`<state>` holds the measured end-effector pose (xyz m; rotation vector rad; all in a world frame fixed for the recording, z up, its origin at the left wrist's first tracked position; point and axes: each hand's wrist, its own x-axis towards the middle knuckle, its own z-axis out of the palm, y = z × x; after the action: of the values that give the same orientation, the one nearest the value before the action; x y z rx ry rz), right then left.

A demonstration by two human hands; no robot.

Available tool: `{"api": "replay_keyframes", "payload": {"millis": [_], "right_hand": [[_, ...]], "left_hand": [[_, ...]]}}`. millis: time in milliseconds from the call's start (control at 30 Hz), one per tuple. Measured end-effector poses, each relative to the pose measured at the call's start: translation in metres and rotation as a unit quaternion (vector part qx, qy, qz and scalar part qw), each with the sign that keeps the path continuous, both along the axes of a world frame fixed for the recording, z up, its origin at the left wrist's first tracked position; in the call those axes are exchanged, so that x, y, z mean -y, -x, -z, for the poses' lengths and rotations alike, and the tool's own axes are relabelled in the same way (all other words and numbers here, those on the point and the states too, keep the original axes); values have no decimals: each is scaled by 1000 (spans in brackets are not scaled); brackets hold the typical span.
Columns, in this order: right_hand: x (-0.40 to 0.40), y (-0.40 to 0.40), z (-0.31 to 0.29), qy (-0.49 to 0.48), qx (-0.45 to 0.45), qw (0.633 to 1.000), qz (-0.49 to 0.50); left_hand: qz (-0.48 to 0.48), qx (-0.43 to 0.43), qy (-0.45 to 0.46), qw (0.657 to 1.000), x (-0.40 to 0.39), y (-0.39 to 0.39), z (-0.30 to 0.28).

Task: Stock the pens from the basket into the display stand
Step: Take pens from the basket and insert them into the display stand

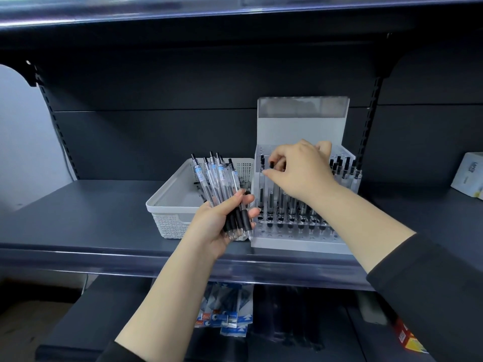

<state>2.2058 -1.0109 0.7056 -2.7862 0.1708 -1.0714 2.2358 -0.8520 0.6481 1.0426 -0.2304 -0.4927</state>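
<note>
While seating one pen, mid-stocking. Right hand (298, 171) over display stand (303, 205), thumb and forefinger pinching top of a single pen (271, 165) at upper left rows; looks partly down its hole, depth not clear. Left hand (222, 220) just left of stand, fingers curled round a bundle of pens (219, 184), gripped at black rubber ends, clicker tops fanned up and away.

Next move, by judgement: let go once pen sits straight, pick one from bundle, find an open hole. Calls for lining tip square over hole before lowering; neighbours close, easy to knock. Bundle loosely fanned, could slip if grip slackens.

Containers:
- Stand: clear tiered block with rows of holes, white back card. Front rows hold pens upright along most of width; several more upright at far right rear. Some holes in left rear look vacant; middle hidden by hand.
- Basket (172, 202): white, perforated, touching or just beside stand's left side. Mostly bare floor; a few dark pens at far right corner, count not clear.

Both on dark shelf (78, 218). White box (470, 173) at right edge.
</note>
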Motion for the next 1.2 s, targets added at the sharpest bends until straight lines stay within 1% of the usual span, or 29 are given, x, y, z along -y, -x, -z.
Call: {"api": "replay_keyframes", "payload": {"millis": [200,433,567,667,733,800,867,933,1033,1100,1200], "right_hand": [[1,-3,-9,15,-52,998,28],[0,1,0,17,-15,1000,16],[1,8,1,-4,-1,1000,-13],[2,12,0,-21,39,998,-34],[4,15,-1,-54,102,992,-55],[4,20,-3,-114,188,971,-90],[1,26,-6,-178,232,948,-123],[-4,28,-7,-215,205,946,-134],[-13,24,-5,-222,100,961,-131],[-19,22,-2,-229,46,965,-122],[-22,20,-1,-251,1,962,-106]], "left_hand": [[-3,-3,-3,1000,1,0,-1],[-1,7,-11,1000,2,1,-1],[1,11,-8,1000,2,2,-1],[2,12,-8,1000,3,3,-2],[4,15,-8,1000,3,3,-2],[4,23,-8,1000,3,4,-2],[7,35,-9,999,3,5,-3],[14,51,-17,998,5,8,-3],[37,71,-28,996,8,14,-3],[51,80,-31,995,10,17,-4],[67,83,-33,994,12,20,-3]]}}
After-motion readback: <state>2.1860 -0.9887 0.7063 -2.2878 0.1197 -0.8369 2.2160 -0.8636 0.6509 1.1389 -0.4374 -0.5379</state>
